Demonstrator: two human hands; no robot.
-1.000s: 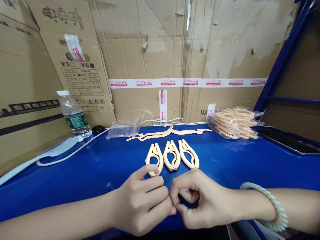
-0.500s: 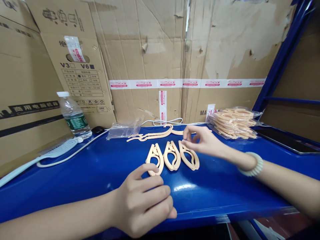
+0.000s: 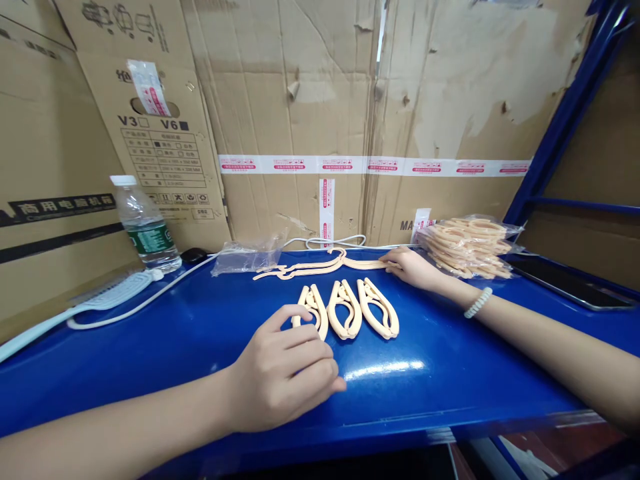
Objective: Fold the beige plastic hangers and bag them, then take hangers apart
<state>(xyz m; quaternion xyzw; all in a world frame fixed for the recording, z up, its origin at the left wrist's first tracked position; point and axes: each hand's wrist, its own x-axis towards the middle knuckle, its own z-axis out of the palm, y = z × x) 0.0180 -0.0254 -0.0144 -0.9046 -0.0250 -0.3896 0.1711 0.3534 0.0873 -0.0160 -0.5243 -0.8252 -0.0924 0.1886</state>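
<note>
Three folded cream plastic travel hangers lie in a row on the blue table: a left one (image 3: pixel 321 321), a middle one (image 3: pixel 345 310) and a right one (image 3: pixel 379 309). Behind them lie unfolded hangers (image 3: pixel 320 269), arms spread and hooks toward the back. My right hand (image 3: pixel 414 268) has its fingertips closed on the right arm end of an unfolded hanger. Loosely curled, my left hand (image 3: pixel 293 373) is in front of the left folded hanger and partly covers it. Nothing shows in its fingers; its palm side is hidden.
A bagged stack of folded hangers (image 3: pixel 467 247) and a dark tablet-like device (image 3: pixel 570 283) are at right. At left stand a water bottle (image 3: pixel 147 230), a light blue fan-like object (image 3: pixel 117 293) and a clear plastic bag (image 3: pixel 247 257). Cardboard (image 3: pixel 300 120) walls the back.
My right hand has moved back and right from the right folded hanger to the unfolded hanger's arm end. My left hand has shifted slightly up and left, still curled.
</note>
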